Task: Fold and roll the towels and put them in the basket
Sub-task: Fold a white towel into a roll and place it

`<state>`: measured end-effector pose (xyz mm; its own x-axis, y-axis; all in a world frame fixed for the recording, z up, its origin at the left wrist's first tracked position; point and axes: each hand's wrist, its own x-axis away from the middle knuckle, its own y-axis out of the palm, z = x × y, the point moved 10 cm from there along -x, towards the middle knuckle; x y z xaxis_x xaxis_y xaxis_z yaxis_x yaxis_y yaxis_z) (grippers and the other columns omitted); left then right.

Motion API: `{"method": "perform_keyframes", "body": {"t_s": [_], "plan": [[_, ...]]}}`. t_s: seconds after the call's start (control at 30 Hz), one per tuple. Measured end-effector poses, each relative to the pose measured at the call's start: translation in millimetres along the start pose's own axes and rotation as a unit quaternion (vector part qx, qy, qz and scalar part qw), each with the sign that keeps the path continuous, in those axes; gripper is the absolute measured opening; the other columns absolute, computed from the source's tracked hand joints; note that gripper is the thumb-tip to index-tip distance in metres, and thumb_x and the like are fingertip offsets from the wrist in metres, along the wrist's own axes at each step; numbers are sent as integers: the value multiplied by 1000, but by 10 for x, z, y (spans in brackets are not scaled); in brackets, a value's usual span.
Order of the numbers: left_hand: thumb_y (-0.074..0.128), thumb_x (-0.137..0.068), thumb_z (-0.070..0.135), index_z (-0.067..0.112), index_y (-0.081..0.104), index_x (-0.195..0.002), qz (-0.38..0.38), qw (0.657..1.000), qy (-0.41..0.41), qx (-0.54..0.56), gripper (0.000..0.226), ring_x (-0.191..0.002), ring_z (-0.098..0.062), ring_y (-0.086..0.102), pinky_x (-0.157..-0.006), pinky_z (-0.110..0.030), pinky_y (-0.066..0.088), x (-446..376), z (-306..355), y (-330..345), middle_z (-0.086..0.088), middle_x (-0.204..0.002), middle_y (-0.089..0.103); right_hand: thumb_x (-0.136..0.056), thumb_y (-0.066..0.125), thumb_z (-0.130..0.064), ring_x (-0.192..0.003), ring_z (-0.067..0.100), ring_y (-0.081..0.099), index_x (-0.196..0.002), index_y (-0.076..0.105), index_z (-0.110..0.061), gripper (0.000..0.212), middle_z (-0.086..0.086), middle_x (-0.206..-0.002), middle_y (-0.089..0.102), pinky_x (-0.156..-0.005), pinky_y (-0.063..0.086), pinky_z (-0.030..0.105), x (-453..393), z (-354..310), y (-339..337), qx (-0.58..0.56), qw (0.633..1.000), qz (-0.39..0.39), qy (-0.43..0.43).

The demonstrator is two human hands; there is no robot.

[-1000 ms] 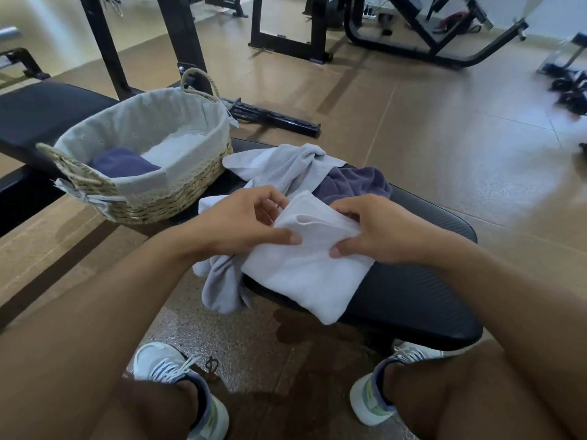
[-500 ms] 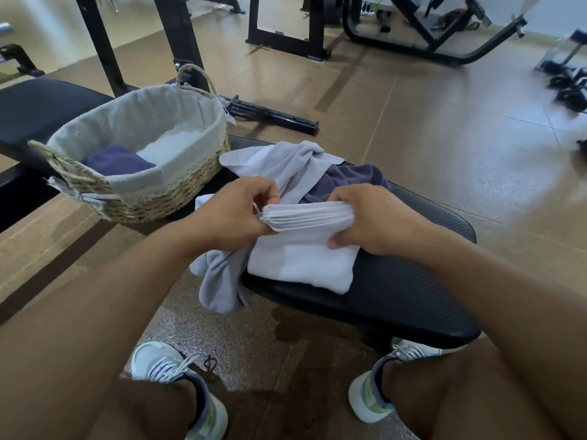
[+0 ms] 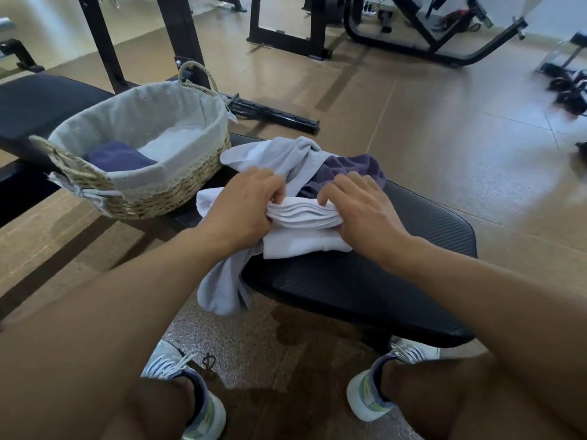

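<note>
Since the earlier frame, roll on white towel (image 3: 303,217) is thicker, less flat cloth trailing. Left hand (image 3: 241,204) curls around roll's left end; right hand (image 3: 359,206) presses its right end, fingers bent. Towel sits mid-frame on black bench (image 3: 381,281); basket (image 3: 143,154) upper left holds purple towel (image 3: 117,157).

white towel (image 3: 305,214) half-rolled on bench, woven basket (image 3: 178,195) left

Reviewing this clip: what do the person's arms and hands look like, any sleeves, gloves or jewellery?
Both forearms are bare, with no sleeves in view. The left hand and right hand wear no gloves, and no rings, watch or wristband show on the visible sides.
</note>
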<state>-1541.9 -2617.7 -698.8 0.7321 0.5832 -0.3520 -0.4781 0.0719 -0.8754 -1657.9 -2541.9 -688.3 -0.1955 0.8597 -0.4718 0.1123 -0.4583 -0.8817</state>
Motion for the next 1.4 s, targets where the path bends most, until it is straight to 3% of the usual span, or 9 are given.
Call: {"method": "perform_keyframes", "body": {"t_s": [0.2,0.33,0.53,0.77,0.87,0.93,1.13,1.3,1.4], "plan": [[61,-61,-7,16,51,-85,-8,993,82,-88,35,-79,-20,37,-68,-30,17,162,228,51,-3,-86,50,-78,77,-24,-89,19,52,-110,63,-21,35,-2,-101,62,-75,44,34,194,-47,30,4,996,-80,-48],[67,-71,35,20,52,-92,-46,990,96,-98,31,-89,-21,43,-78,-32,34,357,309,141,0,-95,51,-84,70,-56,-102,17,53,-122,59,-25,51,-6,-114,59,-90,48,34,369,-24,80,-1,985,-159,-74],[78,-64,38,18,51,-94,-14,987,79,-142,46,-89,-25,48,-72,-28,18,410,304,173,-3,-96,52,-79,73,-41,-106,20,50,-131,53,-22,59,-2,-122,52,-97,47,37,397,28,200,20,981,-183,-68],[77,-68,30,20,52,-97,-3,998,33,-47,40,-87,-19,50,-73,-29,35,359,252,45,5,-96,55,-78,67,-28,-99,11,49,-127,60,-19,50,-8,-112,56,-88,48,32,282,128,80,-68,991,-117,1],[78,-71,30,27,58,-98,-34,983,-104,149,34,-74,-2,54,-68,-18,44,338,-27,-54,14,-85,58,-79,67,-24,-96,-5,50,-128,62,-30,49,-29,-105,52,-84,40,17,224,256,-7,-208,967,-126,78],[79,-73,31,32,62,-99,-74,958,-165,223,31,-70,2,56,-67,-12,44,400,-154,22,13,-83,62,-82,66,-21,-99,-4,56,-130,62,-36,51,-26,-109,59,-82,42,13,273,287,34,-270,940,-171,118],[92,-60,52,39,62,-113,-146,968,-135,152,62,-95,4,57,-79,-16,47,491,1,130,25,-98,58,-91,61,-23,-87,2,56,-138,58,-41,51,-20,-105,63,-74,39,16,436,393,180,-274,915,-249,160],[90,-66,49,33,68,-112,-116,977,-123,131,53,-88,3,59,-78,-21,48,433,31,72,20,-92,60,-95,31,-47,-114,3,45,-148,50,-33,58,-17,-121,61,-105,29,24,282,132,47,-127,958,-255,28],[89,-68,48,32,68,-108,-120,978,-108,129,48,-87,4,59,-75,-19,48,416,87,46,20,-89,60,-87,28,-83,-126,6,40,-155,35,-34,85,-16,-139,51,-112,25,27,236,-131,52,-55,960,-273,-28]]}}
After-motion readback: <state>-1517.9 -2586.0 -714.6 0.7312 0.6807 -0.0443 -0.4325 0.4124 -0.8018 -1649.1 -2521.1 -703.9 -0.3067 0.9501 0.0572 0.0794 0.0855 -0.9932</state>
